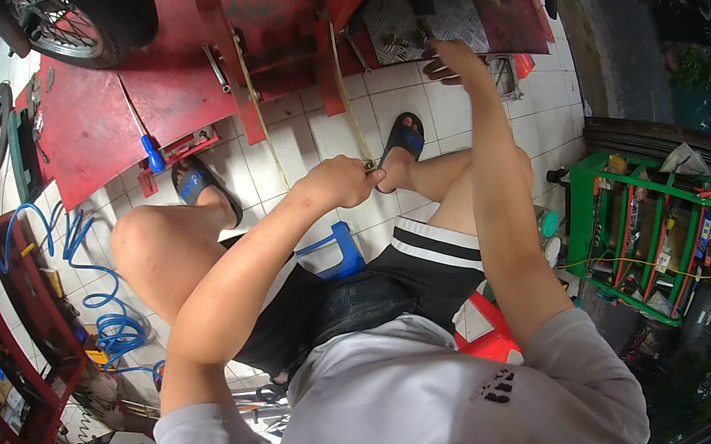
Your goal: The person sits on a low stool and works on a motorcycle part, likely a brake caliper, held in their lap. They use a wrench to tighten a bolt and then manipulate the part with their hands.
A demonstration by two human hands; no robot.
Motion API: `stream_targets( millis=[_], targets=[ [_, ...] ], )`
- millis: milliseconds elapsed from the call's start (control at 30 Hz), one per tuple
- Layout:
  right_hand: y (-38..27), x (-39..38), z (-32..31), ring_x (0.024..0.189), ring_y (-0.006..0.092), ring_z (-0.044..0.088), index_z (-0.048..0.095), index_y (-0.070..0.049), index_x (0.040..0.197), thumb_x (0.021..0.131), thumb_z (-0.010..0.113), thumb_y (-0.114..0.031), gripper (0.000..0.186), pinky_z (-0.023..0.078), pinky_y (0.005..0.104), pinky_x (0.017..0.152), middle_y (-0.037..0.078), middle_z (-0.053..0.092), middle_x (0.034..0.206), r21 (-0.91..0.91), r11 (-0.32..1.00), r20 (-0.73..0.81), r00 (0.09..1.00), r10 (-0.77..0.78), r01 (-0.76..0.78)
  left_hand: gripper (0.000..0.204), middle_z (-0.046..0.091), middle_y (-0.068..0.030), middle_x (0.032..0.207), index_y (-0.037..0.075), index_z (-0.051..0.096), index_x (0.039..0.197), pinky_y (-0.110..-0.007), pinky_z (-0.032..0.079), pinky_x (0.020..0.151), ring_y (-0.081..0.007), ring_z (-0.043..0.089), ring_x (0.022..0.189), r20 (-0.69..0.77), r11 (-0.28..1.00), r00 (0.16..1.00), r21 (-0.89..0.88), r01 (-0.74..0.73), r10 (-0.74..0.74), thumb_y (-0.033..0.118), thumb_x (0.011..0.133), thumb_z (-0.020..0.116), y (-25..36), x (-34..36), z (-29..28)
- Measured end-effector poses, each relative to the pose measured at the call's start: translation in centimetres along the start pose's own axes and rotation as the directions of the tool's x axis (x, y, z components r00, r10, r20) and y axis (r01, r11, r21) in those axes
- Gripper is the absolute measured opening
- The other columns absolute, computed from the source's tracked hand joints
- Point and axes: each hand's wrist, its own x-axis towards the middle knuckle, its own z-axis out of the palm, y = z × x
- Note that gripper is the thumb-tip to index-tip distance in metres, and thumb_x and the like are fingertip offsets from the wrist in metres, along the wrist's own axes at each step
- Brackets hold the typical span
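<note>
My left hand (345, 182) is closed in front of my knees, between my legs. A small metallic end shows at its fingertips; the rest is hidden by the fist. Close beyond that hand, a thin yellowish strip (349, 102) runs up to a red bracket (327, 64). My right hand (459, 65) reaches forward with its fingers apart, at the near edge of a grey tread-patterned metal plate (463, 15). Nothing shows in its fingers.
A screwdriver with a blue handle (153, 154) and a wrench (216, 68) lie on the red platform (104, 120). A motorcycle wheel (75, 34) stands at upper left. Coiled blue hose (119, 334) is at left, a green tool rack (585, 228) at right. A blue stool (344, 255) is beneath me.
</note>
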Motion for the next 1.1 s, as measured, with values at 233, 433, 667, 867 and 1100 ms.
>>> stream_targets(
  millis=[233,433,667,867,1100],
  targets=[
    [5.8,14.3,8.6,0.085,0.0302,0.070,0.067,-0.007,0.108,0.088,0.060,-0.031,0.032,0.052,0.0502,0.087,0.014,0.072,0.094,-0.453,0.875,-0.239,0.922,-0.305,0.172,0.076,0.068,-0.0237,0.074,-0.009,0.067,0.076,-0.046,0.052,0.080,-0.0419,0.067,0.081,0.032,0.972,0.999,-0.234,0.035,-0.028,0.055,0.100,0.035,0.3,1.2,0.4],
    [4.9,16.6,12.0,0.106,0.0401,0.063,0.069,-0.010,0.111,0.082,0.059,-0.016,0.032,0.050,0.0456,0.094,0.024,0.068,0.107,-0.604,0.722,-0.386,0.668,-0.637,0.339,0.063,0.068,-0.0259,0.098,-0.004,0.069,0.099,-0.047,0.050,0.090,-0.0417,0.065,0.100,-0.023,0.977,0.998,-0.207,0.047,-0.053,0.050,0.101,0.035,0.7,-0.2,0.1],
    [3.7,17.8,11.2,0.106,0.0386,0.064,0.073,-0.015,0.108,0.078,0.060,-0.011,0.033,0.051,0.0456,0.094,0.019,0.070,0.108,-0.543,0.773,-0.313,0.775,-0.549,0.328,0.055,0.068,-0.0259,0.095,-0.003,0.069,0.098,-0.049,0.051,0.088,-0.0418,0.066,0.097,-0.068,0.983,0.996,-0.180,0.041,-0.054,0.042,0.102,0.038,0.7,-0.8,0.2],
    [4.9,15.2,7.5,0.083,0.0192,0.066,0.072,-0.012,0.112,0.079,0.064,-0.009,0.034,0.053,0.0314,0.077,0.011,0.072,0.096,-0.194,0.917,-0.072,0.927,-0.368,0.349,0.043,0.070,-0.0210,0.093,0.001,0.069,0.104,-0.047,0.053,0.083,-0.0382,0.067,0.095,-0.099,0.998,0.994,0.045,-0.034,0.039,0.033,0.101,0.040,-0.1,0.3,0.7],
    [4.6,-6.4,6.0,0.074,0.0116,0.054,0.065,0.004,0.111,0.084,0.069,-0.010,0.030,0.045,0.0253,0.067,0.005,0.067,0.091,0.222,0.864,0.137,0.863,-0.487,0.452,0.033,0.071,-0.0155,0.091,0.004,0.067,0.110,-0.042,0.054,0.077,-0.0300,0.069,0.089,0.232,0.999,0.972,0.026,-0.037,0.030,0.020,0.090,0.045,-2.8,0.4,-0.8]
  ],
)
